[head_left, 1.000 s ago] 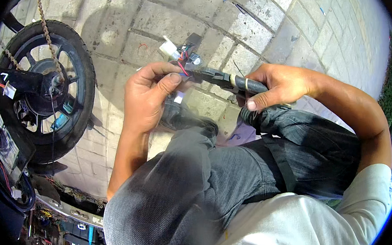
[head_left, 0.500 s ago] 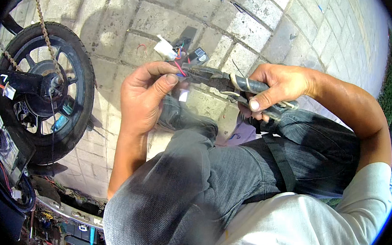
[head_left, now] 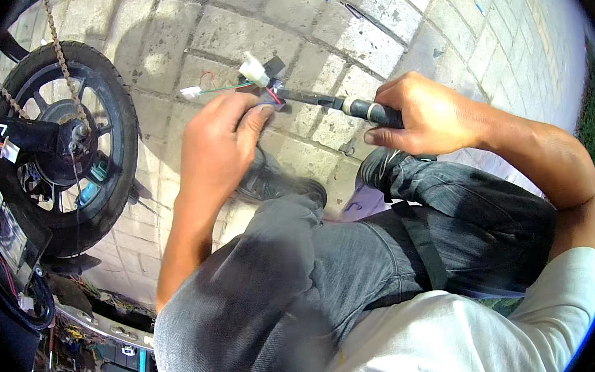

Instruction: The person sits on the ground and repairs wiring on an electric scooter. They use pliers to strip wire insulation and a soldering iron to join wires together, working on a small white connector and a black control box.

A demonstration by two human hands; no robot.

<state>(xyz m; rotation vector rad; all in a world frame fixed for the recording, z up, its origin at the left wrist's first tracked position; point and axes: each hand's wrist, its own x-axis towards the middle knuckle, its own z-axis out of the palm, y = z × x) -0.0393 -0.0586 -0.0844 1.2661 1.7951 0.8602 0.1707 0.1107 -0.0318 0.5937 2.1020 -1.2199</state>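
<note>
My left hand [head_left: 218,140] is closed in a pinch, thumb against fingers, on thin wires; a short red wire [head_left: 274,96] shows at its fingertips. Just beyond them are a white plastic connector [head_left: 253,69] and a small black part [head_left: 274,66]. A thin green wire runs left from there to a small white plug [head_left: 192,93]. My right hand [head_left: 435,116] is wrapped round the dark, taped handles of a pair of pliers [head_left: 368,112]. Their jaws point left and reach the wires by my left fingertips; whether they grip one is hard to see.
A black spoked wheel [head_left: 122,165] with a rusty chain [head_left: 58,47] stands at the left, beside exposed wiring. Lower left is a storage space [head_left: 127,371] full of tools and parts. A thin dark strip [head_left: 368,19] lies on the paving. My bent legs [head_left: 358,251] are below my hands.
The pliers have turned edge-on, and my right hand has shifted right and rolled over with them. The white connector has swung, and the green wire with its plug now sticks out left.
</note>
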